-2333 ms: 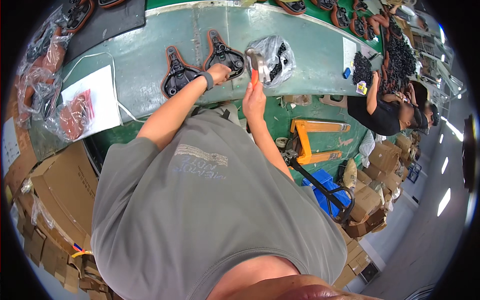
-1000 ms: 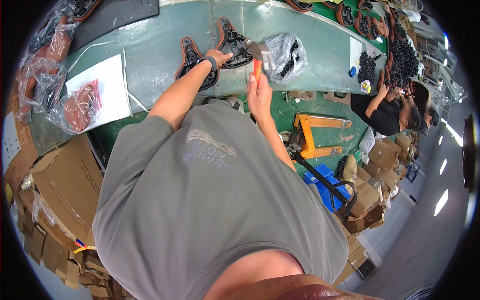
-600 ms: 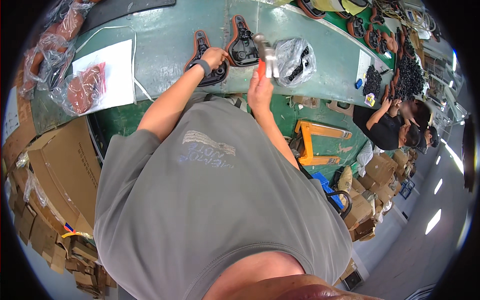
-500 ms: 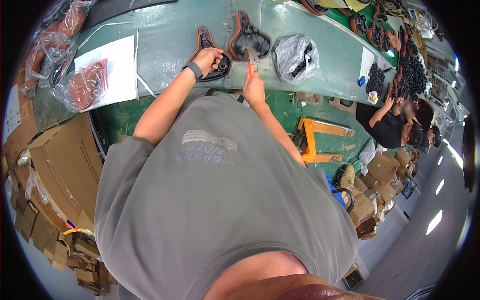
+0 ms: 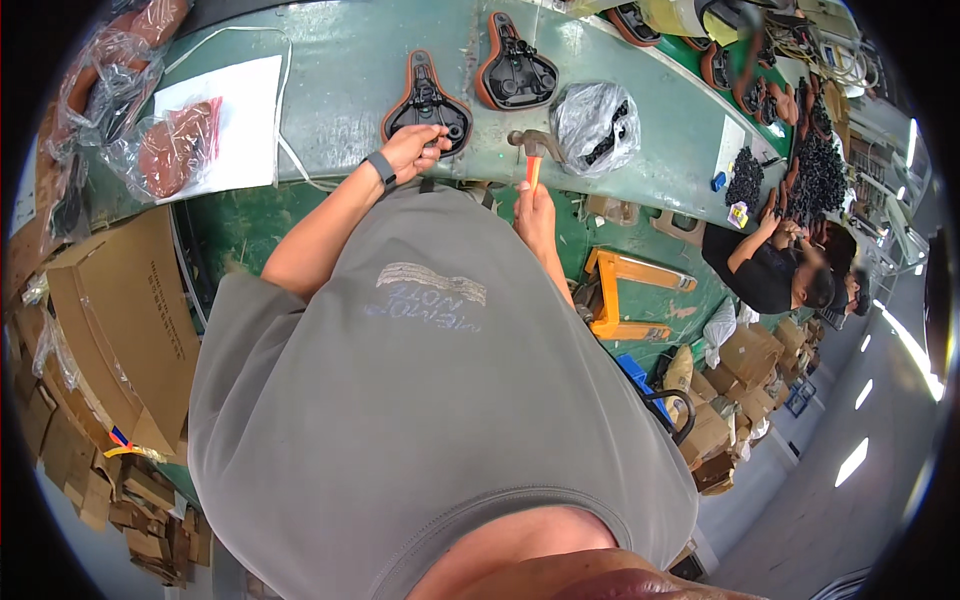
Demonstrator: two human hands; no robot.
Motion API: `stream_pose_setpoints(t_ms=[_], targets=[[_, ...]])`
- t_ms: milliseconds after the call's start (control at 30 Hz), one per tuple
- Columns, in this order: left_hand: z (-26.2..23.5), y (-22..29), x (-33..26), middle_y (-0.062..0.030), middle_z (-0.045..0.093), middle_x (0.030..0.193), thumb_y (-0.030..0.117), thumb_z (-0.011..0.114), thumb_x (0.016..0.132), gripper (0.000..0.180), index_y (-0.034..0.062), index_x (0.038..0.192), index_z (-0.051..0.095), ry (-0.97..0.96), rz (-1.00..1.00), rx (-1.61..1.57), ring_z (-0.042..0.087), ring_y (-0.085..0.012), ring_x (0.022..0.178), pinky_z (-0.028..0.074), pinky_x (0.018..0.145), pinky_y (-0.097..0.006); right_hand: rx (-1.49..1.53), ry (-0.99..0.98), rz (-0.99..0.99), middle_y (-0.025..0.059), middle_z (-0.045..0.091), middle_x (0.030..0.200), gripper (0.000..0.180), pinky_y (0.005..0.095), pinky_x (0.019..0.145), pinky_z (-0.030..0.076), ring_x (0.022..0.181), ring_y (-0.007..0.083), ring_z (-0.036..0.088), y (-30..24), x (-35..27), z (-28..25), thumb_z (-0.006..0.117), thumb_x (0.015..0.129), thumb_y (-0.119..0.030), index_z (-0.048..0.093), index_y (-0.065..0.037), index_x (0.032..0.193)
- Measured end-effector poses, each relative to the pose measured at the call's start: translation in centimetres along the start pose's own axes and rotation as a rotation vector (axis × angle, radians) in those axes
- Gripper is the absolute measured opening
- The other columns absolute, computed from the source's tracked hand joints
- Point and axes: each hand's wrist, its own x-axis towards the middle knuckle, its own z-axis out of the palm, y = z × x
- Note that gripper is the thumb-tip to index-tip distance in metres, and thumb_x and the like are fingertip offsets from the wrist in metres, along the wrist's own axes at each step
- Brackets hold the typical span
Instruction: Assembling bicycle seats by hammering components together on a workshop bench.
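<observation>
Two bicycle saddles lie underside up on the green bench. The nearer saddle (image 5: pixel 425 105) has a brown rim and black base. My left hand (image 5: pixel 413 153), with a dark band on the wrist, is over its near end. Its fingers are curled, and anything between them is too small to make out. The farther saddle (image 5: pixel 516 72) lies to the right with no hand on it. My right hand (image 5: pixel 536 212) grips the orange handle of a claw hammer (image 5: pixel 534 145). The hammer's head is above the bench edge, left of a clear plastic bag (image 5: pixel 597 130) with black parts inside.
On the left, a plastic-wrapped brown saddle (image 5: pixel 178 160) rests on a white sheet (image 5: pixel 240 120). Far right are piles of small black parts (image 5: pixel 744 178) and more saddles (image 5: pixel 716 68). A co-worker (image 5: pixel 765 255) sits there. A cardboard box (image 5: pixel 120 330) and an orange pallet jack (image 5: pixel 632 300) flank me.
My right hand has drawn the hammer back from the farther saddle, toward me and to the right. My left hand stays at the nearer saddle. The whole view has shifted slightly.
</observation>
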Motion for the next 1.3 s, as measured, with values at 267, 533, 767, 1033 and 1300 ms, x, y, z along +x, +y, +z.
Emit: stream_pose_setpoints(t_ms=[267, 533, 767, 1033, 1300], targets=[[-0.9, -1.0, 3.5, 0.0088, 0.046, 0.078, 0.038, 0.059, 0.112, 0.036, 0.0069, 0.129, 0.067, 0.041, 0.112, 0.308, 0.030, -0.0005, 0.055, 0.019, 0.046, -0.022, -0.003, 0.001, 0.015, 0.0069, 0.060, 0.061, 0.037, 0.0394, 0.054, 0.049, 0.054, 0.0204, 0.062, 0.2, -2.7, 0.6, 0.057, 0.112, -0.034, 0.061, -0.002, 0.094], [-0.7, -3.2, 5.7, -0.0020, 0.062, 0.099, 0.016, 0.050, 0.110, 0.042, 0.0006, 0.149, 0.047, 0.049, 0.266, 0.528, 0.041, -0.0051, 0.062, 0.033, 0.052, -0.023, -0.096, -0.047, -0.048, 0.0127, 0.063, 0.065, 0.035, 0.0439, 0.057, 0.051, 0.059, 0.0286, 0.067, 0.3, -3.5, 1.0, 0.060, 0.111, -0.033, 0.061, 0.000, 0.097], [-2.0, -3.5, 8.7, -0.0075, 0.077, 0.087, 0.012, 0.062, 0.103, 0.019, 0.0026, 0.120, 0.066, 0.186, 0.439, 0.974, 0.070, -0.0130, 0.077, 0.054, 0.072, -0.032, -0.133, -0.089, -0.050, 0.0180, 0.066, 0.070, 0.034, 0.0470, 0.062, 0.051, 0.065, 0.0364, 0.067, -0.3, -4.1, 1.8, 0.060, 0.110, -0.032, 0.061, 0.000, 0.099], [-2.2, -3.6, 9.2, -0.0064, 0.079, 0.082, 0.007, 0.067, 0.097, 0.032, 0.0046, 0.126, 0.078, 0.314, 0.354, 0.702, 0.072, -0.0115, 0.074, 0.056, 0.073, -0.030, -0.095, -0.115, -0.067, 0.0121, 0.064, 0.068, 0.035, 0.0411, 0.061, 0.050, 0.061, 0.0245, 0.063, -1.4, -2.9, 2.4, 0.059, 0.111, -0.033, 0.065, 0.000, 0.101], [-2.1, -3.3, 6.0, -0.0030, 0.074, 0.080, 0.015, 0.061, 0.103, 0.030, 0.0028, 0.128, 0.073, 0.288, 0.396, 0.761, 0.062, -0.0093, 0.064, 0.048, 0.060, -0.029, -0.051, 0.046, -0.429, 0.0213, 0.068, 0.073, 0.027, 0.0498, 0.063, 0.051, 0.067, 0.0428, 0.069, -9.2, -2.1, 2.4, 0.059, 0.110, -0.025, 0.065, 0.001, 0.108]])
